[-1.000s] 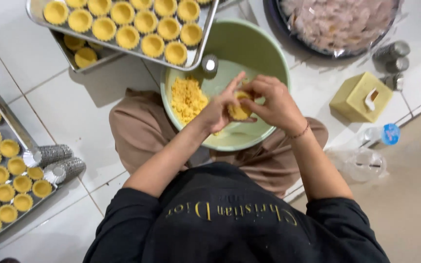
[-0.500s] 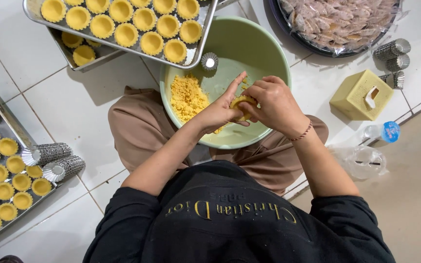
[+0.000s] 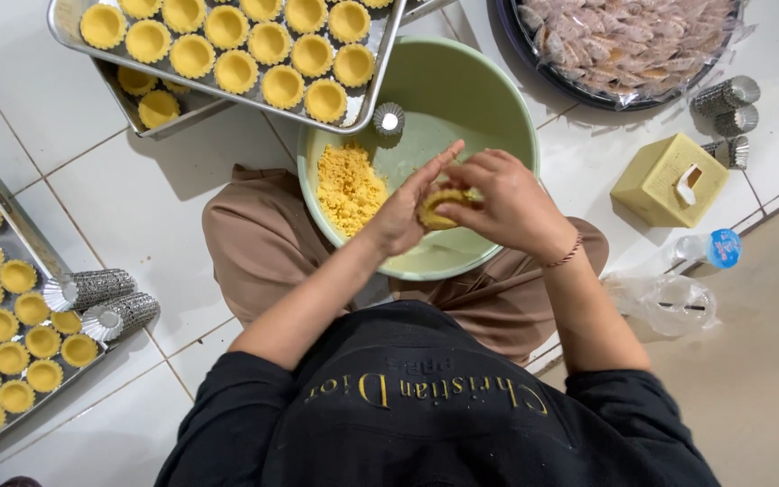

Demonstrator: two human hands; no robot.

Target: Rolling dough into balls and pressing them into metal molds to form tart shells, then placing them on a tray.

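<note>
Left hand (image 3: 405,215): over the green bowl, fingers extended and pressed against the left side of the tart shell; grip partly open, cupping rather than clenched.
Right hand (image 3: 507,200): just right of the left hand, fingers curled over the top and right side of the tart shell; grip closed around it; thin bracelet on the wrist.
Tart shell (image 3: 439,206): small round piece of yellow dough, held between both hands above the middle of the bowl; mostly hidden by fingers, mould underneath not discernible.
Green bowl (image 3: 489,99): on the lap, far rim tucked under the near edge of the upper tray; inside mostly bare.
Crumbly dough (image 3: 347,186): yellow heap on the left inner side of the bowl, just left of the left hand.
Single mould (image 3: 389,119): small fluted metal cup at the far rim of the bowl.
Upper tray (image 3: 65,32): metal, far left, rows of filled yellow shells, resting over a second tray.
Left tray (image 3: 11,242): on the tiled floor, more filled shells.
Stacked moulds (image 3: 101,302): two silver stacks lying beside the left tray.
Yellow box (image 3: 669,179): right of the bowl, well apart from the hands.
</note>
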